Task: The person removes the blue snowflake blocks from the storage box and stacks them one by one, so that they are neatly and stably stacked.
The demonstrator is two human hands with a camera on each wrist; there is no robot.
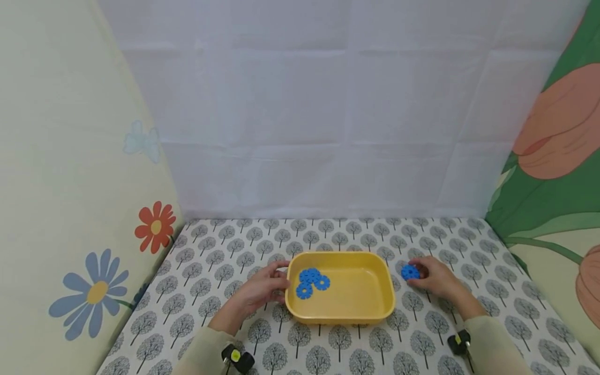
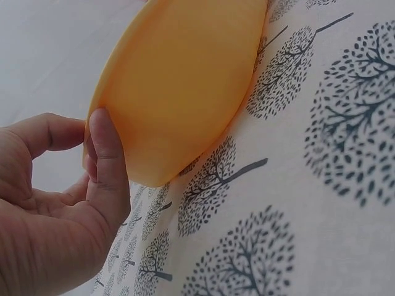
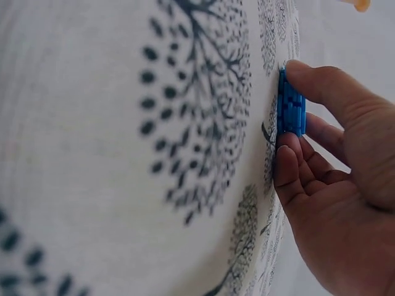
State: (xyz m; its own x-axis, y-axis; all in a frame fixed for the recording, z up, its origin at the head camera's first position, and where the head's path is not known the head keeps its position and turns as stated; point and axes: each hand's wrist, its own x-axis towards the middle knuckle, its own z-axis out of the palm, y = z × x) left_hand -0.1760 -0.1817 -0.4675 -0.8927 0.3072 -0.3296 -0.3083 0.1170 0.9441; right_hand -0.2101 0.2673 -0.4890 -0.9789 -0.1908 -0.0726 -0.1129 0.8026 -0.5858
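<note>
A shallow yellow tray (image 1: 356, 294) with rounded corners stands on the cloth in the head view. My left hand (image 1: 260, 288) holds its left end; in the left wrist view the thumb lies against the tray wall (image 2: 185, 74) and the index finger reaches the rim. Several blue notched discs (image 1: 304, 290) lie in the left half of the tray, some overlapping. To the right of the tray my right hand (image 1: 436, 281) pinches a small stack of blue notched discs (image 3: 291, 103) between thumb and fingers, low at the cloth.
A white cloth with dark tree prints (image 1: 319, 359) covers the table. Behind it hangs a creased white sheet (image 1: 304, 114). Flower-printed drapes stand at the left (image 1: 61, 182) and right (image 1: 562, 208) edges. Each wrist wears a small black camera mount (image 1: 238, 358).
</note>
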